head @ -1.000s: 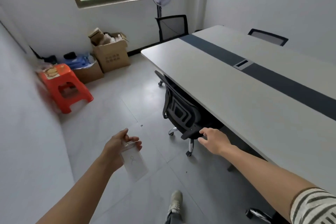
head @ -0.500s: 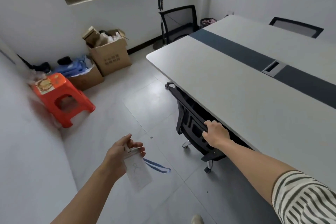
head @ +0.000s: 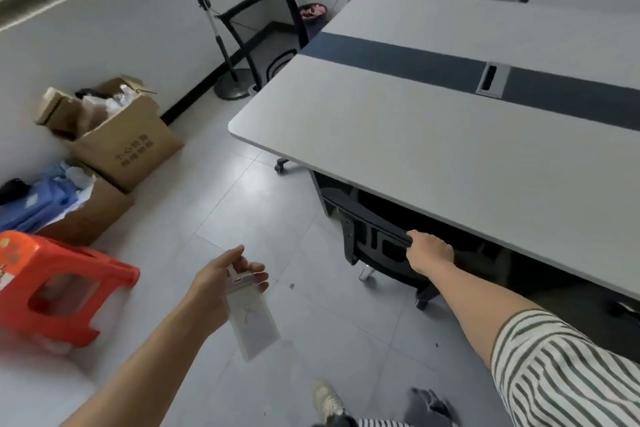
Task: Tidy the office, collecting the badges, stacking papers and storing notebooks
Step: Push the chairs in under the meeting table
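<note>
A long grey table [head: 433, 156] with a dark centre strip fills the right side. A black mesh chair [head: 377, 250] is tucked under its near edge, and the right hand [head: 429, 251] curls over the backrest top, gripping it. By the left wall an open cardboard box [head: 135, 146] holds a smaller carton and crumpled pale wrapping. Beside it a lower box [head: 93, 211] holds blue fabric and white paper. An orange stool [head: 59, 284] stands near them. A small bin [head: 313, 12] in the far corner contains something pinkish. The left hand [head: 221, 282] pinches the top of a clear-sleeved badge [head: 254, 319], which hangs above the floor.
</note>
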